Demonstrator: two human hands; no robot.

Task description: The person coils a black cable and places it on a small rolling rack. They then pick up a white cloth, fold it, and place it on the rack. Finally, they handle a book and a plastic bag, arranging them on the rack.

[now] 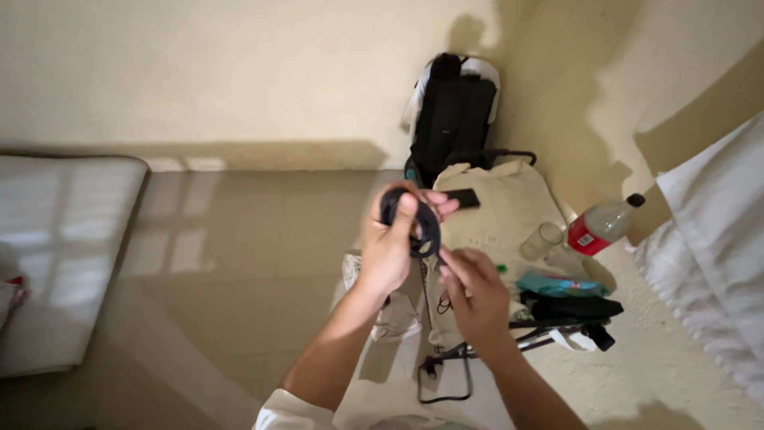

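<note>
Left hand (390,247) is clenched round a coiled black strap (414,219), held up over the beige tote bag (509,207). Right hand (473,291) sits just below-right of it, fingers pinched, can't tell on what.

A plain bedroom in a home: a thin grey mattress (56,255) on the beige tiled floor (239,263), white bedding (716,255), a black backpack (454,119) against the cream wall (239,72).
</note>
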